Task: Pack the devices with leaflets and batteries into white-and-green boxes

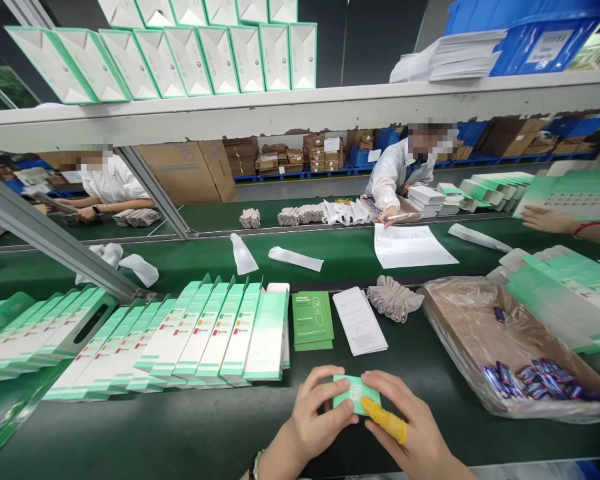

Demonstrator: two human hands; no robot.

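Both my hands hold one small green and white box (354,392) end-on near the front edge of the dark green table (180,427). My left hand (316,415) grips its left side with curled fingers. My right hand (409,427) grips its right side, and a yellow rubber cot covers one finger pressed on the box's end flap. Just beyond the box lie a stack of green leaflets (312,320) and a stack of white sheets (360,321).
Rows of flat green and white cartons (200,337) fan out at left. A plastic-lined cardboard box (510,347) with several small blue sachets sits at right. A grey bundle (394,297) lies behind the sheets. Two people work across the belt, and another person's hand (545,219) reaches in at far right.
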